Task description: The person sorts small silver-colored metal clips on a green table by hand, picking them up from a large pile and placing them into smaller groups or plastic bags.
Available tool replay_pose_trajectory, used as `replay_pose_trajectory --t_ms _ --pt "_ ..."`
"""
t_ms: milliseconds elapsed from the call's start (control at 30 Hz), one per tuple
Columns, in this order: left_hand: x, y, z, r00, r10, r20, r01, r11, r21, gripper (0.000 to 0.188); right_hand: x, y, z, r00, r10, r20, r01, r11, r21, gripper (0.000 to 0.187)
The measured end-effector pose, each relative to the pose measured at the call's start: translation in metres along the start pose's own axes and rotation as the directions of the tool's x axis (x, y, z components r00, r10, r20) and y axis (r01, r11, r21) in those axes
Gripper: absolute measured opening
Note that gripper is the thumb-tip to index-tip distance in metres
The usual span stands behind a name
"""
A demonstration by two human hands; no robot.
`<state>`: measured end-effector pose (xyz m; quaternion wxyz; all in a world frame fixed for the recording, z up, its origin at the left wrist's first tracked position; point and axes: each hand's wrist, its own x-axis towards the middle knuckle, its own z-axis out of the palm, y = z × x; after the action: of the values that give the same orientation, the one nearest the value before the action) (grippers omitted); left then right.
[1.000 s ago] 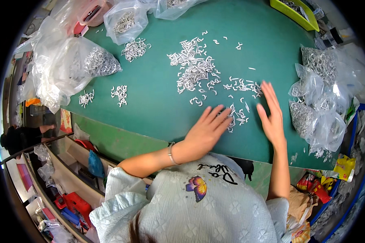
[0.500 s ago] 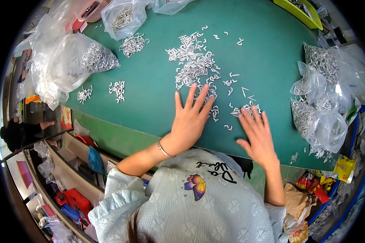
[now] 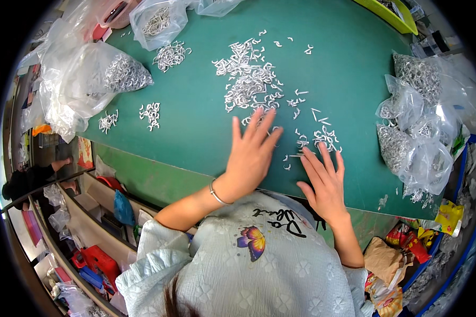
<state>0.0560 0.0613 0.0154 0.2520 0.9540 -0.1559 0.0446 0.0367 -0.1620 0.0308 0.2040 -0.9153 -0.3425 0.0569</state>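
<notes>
A large loose pile of small silvery metal pieces [image 3: 251, 87], mostly curved with some straight ones, lies on the green tabletop [image 3: 195, 127]. At its near edge my left hand [image 3: 251, 153] is palm down with fingers spread, the fingertips over the nearest pieces and partly hiding them. My right hand [image 3: 325, 185], also open and palm down, has its fingertips just below a smaller cluster of pieces [image 3: 327, 138]. A few strays lie between the two hands. Neither hand grips anything that I can see.
Smaller piles [image 3: 152, 115] of metal pieces lie to the left. Clear bags of metal parts stand at left [image 3: 124, 74], far left [image 3: 156, 24] and right [image 3: 396, 148]. A yellow-green tray [image 3: 388, 13] sits at the far right. Beyond the left edge, shelving [image 3: 95, 216] and a person [image 3: 29, 179] show.
My right hand has shifted left and slightly nearer, off the small cluster it was touching. A few pieces now lie left of its fingertips. My left hand has barely moved.
</notes>
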Motion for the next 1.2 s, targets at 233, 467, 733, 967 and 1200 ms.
replay_pose_trajectory --t_ms 233,467,733,967,1200 --pt "-0.020 0.008 0.002 0.998 0.013 -0.068 -0.028 0.976 -0.218 0.039 -0.025 0.000 -0.001 0.999 0.039 0.024 -0.040 0.998 0.041 0.056" --pt "-0.020 0.018 0.012 0.996 0.070 -0.048 -0.081 0.958 -0.274 0.029 -0.013 -0.009 0.005 0.984 0.131 -0.117 -0.114 0.982 0.148 0.035" --pt "-0.029 0.016 0.023 0.983 0.186 -0.003 -0.174 0.914 -0.367 0.023 -0.031 -0.011 0.021 0.911 0.249 -0.328 -0.222 0.968 0.120 0.028" --pt "-0.012 0.042 0.034 0.982 0.181 -0.051 -0.183 0.856 -0.483 0.034 -0.053 -0.002 0.018 0.858 0.302 -0.416 -0.251 0.952 0.173 0.033" --pt "-0.008 0.041 0.032 0.973 0.229 0.016 -0.212 0.923 -0.322 0.034 -0.042 -0.004 0.020 0.886 0.261 -0.383 -0.290 0.957 -0.018 0.026"
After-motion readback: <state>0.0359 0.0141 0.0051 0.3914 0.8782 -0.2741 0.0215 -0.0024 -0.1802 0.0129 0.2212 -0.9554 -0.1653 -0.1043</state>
